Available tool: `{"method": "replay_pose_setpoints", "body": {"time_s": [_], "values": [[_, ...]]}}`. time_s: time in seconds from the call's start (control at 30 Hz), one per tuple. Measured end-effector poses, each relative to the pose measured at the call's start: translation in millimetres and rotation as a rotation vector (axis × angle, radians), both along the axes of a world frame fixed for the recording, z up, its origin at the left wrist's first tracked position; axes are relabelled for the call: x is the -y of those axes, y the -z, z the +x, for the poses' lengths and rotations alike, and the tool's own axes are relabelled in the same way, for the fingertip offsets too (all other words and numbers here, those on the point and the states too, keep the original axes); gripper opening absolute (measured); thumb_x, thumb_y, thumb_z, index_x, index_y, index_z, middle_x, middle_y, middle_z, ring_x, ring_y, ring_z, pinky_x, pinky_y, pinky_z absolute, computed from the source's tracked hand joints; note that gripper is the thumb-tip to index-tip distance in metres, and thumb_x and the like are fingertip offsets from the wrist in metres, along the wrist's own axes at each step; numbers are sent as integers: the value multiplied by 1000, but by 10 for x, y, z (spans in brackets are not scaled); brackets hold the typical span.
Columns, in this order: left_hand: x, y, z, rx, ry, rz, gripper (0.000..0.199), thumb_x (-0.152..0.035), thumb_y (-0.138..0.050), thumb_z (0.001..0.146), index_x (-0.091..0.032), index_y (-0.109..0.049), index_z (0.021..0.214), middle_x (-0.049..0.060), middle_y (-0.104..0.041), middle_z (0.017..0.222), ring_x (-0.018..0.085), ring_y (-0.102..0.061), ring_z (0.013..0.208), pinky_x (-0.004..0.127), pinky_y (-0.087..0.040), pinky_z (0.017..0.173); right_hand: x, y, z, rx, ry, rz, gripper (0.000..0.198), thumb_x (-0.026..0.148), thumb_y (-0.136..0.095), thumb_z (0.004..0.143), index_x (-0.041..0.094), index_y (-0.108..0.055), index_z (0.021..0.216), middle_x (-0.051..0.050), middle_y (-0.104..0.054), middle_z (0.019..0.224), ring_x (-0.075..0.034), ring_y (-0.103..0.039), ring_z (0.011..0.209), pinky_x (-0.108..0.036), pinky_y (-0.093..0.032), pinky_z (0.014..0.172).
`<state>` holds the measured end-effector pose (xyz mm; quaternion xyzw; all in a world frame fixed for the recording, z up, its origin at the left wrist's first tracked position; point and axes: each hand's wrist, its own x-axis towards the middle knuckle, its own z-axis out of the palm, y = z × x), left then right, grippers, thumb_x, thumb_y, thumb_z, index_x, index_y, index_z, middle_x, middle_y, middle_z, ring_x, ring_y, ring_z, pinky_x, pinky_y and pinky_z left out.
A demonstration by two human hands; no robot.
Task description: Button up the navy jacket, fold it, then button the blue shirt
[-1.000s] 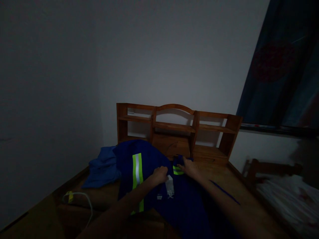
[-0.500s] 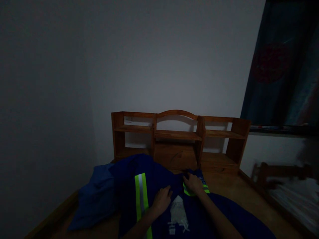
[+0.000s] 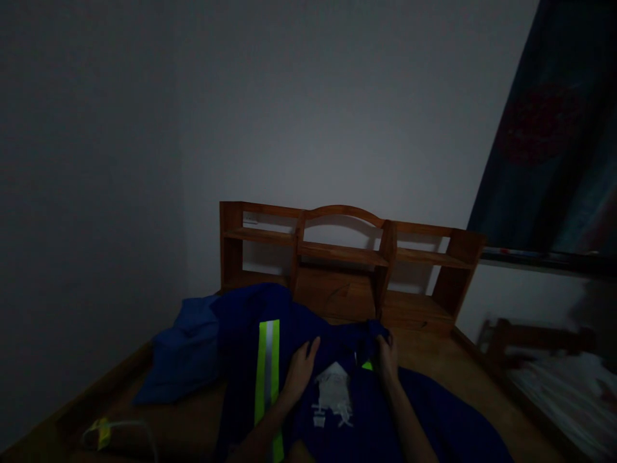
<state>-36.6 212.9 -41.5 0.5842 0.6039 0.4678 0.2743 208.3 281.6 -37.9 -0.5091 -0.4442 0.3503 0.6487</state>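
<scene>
A dark blue work jacket [image 3: 357,418] with yellow-green and silver reflective strips lies spread out in front of me. On its inside shows a pale grey patch [image 3: 334,389] with small white labels below it. My right hand [image 3: 387,360] is closed on a bunched fold of the jacket at the far right, near a bit of bright yellow-green strip. My left hand [image 3: 301,368] rests on or just over the fabric left of the patch, thumb and fingers apart. A lighter blue cloth [image 3: 186,354] lies at the jacket's left side. The light is dim.
A wooden shelf unit [image 3: 340,251] stands behind the jacket against a pale wall. A pale cord with a yellow tag [image 3: 103,433] lies at the lower left. To the right are a dark curtained window [image 3: 544,148] and a low wooden piece [image 3: 535,337] with whitish cloth.
My right hand has drawn the strip-edged fold over, so less of its yellow-green shows. The left hand has shifted slightly up and left, its fingers spreading. The view has tilted and moved a little.
</scene>
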Motion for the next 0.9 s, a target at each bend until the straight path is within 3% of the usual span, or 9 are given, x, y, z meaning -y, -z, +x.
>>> {"method": "replay_pose_setpoints", "body": {"time_s": [0.1, 0.2, 0.3, 0.37, 0.53, 0.63, 0.7, 0.77, 0.9], "values": [[78, -91, 10, 60, -9, 21, 61, -59, -50, 77, -10, -62, 109, 15, -62, 114, 26, -56, 108, 33, -41, 94, 46, -45, 4, -112, 36, -42, 73, 36, -55, 62, 18, -40, 131, 0, -61, 76, -16, -56, 64, -24, -44, 58], [130, -108, 30, 61, 98, 42, 56, -54, -65, 65, -11, -67, 100, 11, -67, 102, 26, -62, 94, 32, -47, 84, 115, -160, 80, -215, -107, -58, 71, 29, -54, 55, 19, -46, 125, 1, -61, 73, -16, -55, 61, -25, -44, 55], [141, -147, 35, 54, 165, 15, 44, -45, -70, 60, -10, -69, 87, 9, -70, 90, 27, -63, 87, 33, -48, 79, 228, -436, 346, -291, -299, -67, 57, 28, -51, 53, 18, -60, 108, -3, -66, 83, -20, -60, 71, -29, -48, 63], [135, -245, 12, 150, 155, -49, 36, -39, -72, 58, -11, -70, 80, 9, -70, 86, 29, -62, 88, 35, -47, 81, 352, -718, 619, -320, -393, -59, 48, 30, -54, 55, 18, -65, 100, -4, -66, 95, -23, -61, 84, -31, -49, 73], [203, -762, -162, 445, 170, -198, 33, -43, -61, 68, -16, -68, 85, 8, -69, 87, 26, -64, 87, 35, -49, 78, 1004, -1490, 1225, -190, -426, -16, 40, 34, -66, 68, 17, -66, 104, -7, -63, 110, -23, -55, 108, -29, -42, 92], [373, -1161, -318, 515, 292, -217, 40, -46, -58, 71, -16, -65, 97, 8, -69, 91, 24, -64, 88, 34, -49, 81, 1583, -1756, 1317, 16, -418, 14, 46, 37, -64, 77, 21, -58, 120, -7, -59, 118, -23, -54, 110, -30, -42, 92], [523, -1401, -448, 472, 377, -213, 41, -40, -67, 65, -16, -64, 99, 6, -68, 92, 22, -63, 90, 31, -47, 84, 1913, -1797, 1283, 158, -415, -5, 50, 40, -60, 80, 25, -52, 127, -6, -56, 123, -25, -54, 110, -32, -44, 91], [668, -1572, -613, 259, 485, -224, 40, -32, -72, 59, -18, -66, 96, 2, -68, 91, 21, -61, 91, 28, -44, 86, 2124, -1740, 1222, 290, -418, -39, 51, 44, -60, 79, 26, -52, 127, -6, -55, 124, -27, -52, 111, -35, -44, 91], [861, -1604, -1010, -153, 688, -286, 41, -24, -75, 50, -22, -69, 90, -1, -67, 91, 21, -58, 90, 26, -44, 81, 2242, -1511, 1174, 532, -456, -162, 42, 51, -62, 75, 26, -67, 108, -6, -63, 111, -30, -55, 107, -36, -44, 92]]}}
